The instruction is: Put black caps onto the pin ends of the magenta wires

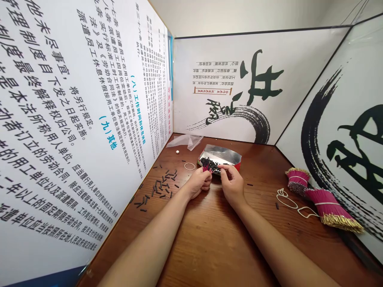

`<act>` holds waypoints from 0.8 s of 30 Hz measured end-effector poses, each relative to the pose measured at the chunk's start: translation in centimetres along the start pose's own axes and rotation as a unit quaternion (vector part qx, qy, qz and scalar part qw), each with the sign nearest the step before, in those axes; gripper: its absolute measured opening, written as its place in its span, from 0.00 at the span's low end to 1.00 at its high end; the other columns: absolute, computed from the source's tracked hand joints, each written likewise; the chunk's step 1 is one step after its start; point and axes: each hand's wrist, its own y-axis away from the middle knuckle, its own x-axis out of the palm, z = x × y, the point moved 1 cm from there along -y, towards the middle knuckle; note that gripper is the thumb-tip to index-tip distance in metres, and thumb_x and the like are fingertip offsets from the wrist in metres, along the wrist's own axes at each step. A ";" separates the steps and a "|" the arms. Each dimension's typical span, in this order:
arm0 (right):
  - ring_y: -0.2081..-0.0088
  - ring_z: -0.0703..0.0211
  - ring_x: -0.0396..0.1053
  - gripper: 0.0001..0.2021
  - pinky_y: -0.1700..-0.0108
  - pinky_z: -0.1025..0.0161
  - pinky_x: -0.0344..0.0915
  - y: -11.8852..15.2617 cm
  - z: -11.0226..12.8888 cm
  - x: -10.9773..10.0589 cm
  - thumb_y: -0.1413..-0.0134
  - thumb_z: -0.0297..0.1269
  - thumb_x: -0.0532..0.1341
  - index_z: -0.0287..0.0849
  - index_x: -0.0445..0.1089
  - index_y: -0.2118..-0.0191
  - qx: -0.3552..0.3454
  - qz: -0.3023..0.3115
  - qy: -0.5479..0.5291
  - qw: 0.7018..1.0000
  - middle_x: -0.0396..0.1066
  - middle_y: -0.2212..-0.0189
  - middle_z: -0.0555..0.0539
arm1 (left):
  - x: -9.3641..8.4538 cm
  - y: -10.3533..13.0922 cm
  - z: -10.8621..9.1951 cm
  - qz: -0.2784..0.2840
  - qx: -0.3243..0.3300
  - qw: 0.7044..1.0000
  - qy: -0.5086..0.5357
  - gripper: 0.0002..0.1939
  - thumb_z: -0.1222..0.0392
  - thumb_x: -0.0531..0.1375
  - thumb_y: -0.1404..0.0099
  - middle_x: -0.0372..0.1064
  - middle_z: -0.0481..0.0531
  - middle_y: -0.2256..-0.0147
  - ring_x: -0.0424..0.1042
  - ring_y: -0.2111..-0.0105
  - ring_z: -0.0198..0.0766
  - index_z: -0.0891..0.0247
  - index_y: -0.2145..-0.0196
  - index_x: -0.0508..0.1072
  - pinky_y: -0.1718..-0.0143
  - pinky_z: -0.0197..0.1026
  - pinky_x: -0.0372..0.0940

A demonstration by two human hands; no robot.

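My left hand (200,182) is closed around a small bunch of thin pink-stemmed sticks with dark tips (206,168). Just to its right, my right hand (231,181) pinches at the same bunch with thumb and fingers. Both hands hover at the front edge of a shallow red box lined with silver foil (223,153), which holds several more dark-tipped sticks (209,162). The hands hide part of the bunch.
Several short dark pieces (161,187) lie scattered on the wooden table (209,235) at left. Two tied pink bundles with gold tips (329,207) and loose rubber bands (287,199) lie at right. A rubber band (189,166) and a clear plastic bag (185,140) lie near the box. Printed boards wall in three sides.
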 end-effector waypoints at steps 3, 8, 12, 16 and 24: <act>0.60 0.55 0.69 0.11 0.55 0.57 0.65 0.0 0.0 0.0 0.40 0.39 0.55 0.43 0.73 0.61 0.000 0.002 -0.001 1.000 0.72 0.63 0.45 | 0.0 0.0 0.0 0.004 0.000 1.000 0.000 0.13 0.63 0.58 0.47 0.47 0.37 0.81 0.41 0.86 0.22 0.59 0.72 0.52 0.85 0.29 0.37; 0.61 0.56 0.69 0.12 0.58 0.58 0.66 0.1 0.2 0.0 0.40 0.41 0.55 0.43 0.74 0.59 0.020 0.006 -0.018 1.000 0.72 0.62 0.45 | -0.1 0.0 0.1 0.018 -0.003 1.000 0.003 0.15 0.61 0.59 0.46 0.46 0.36 0.81 0.42 0.86 0.23 0.59 0.72 0.52 0.85 0.29 0.37; 0.66 0.58 0.68 0.13 0.65 0.61 0.66 0.3 0.3 0.3 0.42 0.44 0.58 0.42 0.72 0.57 0.064 0.000 -0.065 0.996 0.72 0.64 0.45 | -0.1 0.0 0.2 0.019 -0.008 1.000 0.000 0.16 0.59 0.60 0.46 0.45 0.36 0.81 0.41 0.85 0.23 0.59 0.72 0.52 0.84 0.30 0.36; 0.69 0.61 0.68 0.15 0.66 0.63 0.66 0.4 0.6 0.7 0.46 0.45 0.62 0.41 0.68 0.57 0.096 -0.008 -0.123 0.988 0.71 0.65 0.46 | 0.0 0.0 0.1 0.020 -0.005 1.000 -0.003 0.16 0.58 0.60 0.44 0.45 0.37 0.80 0.41 0.85 0.23 0.59 0.72 0.53 0.84 0.30 0.36; 0.77 0.66 0.67 0.18 0.74 0.65 0.67 0.5 0.8 1.1 0.51 0.45 0.66 0.44 0.64 0.57 0.141 0.024 -0.162 0.976 0.70 0.67 0.50 | 0.1 0.0 0.1 0.008 -0.008 1.000 -0.002 0.13 0.59 0.58 0.42 0.42 0.37 0.80 0.41 0.85 0.23 0.60 0.73 0.53 0.85 0.30 0.36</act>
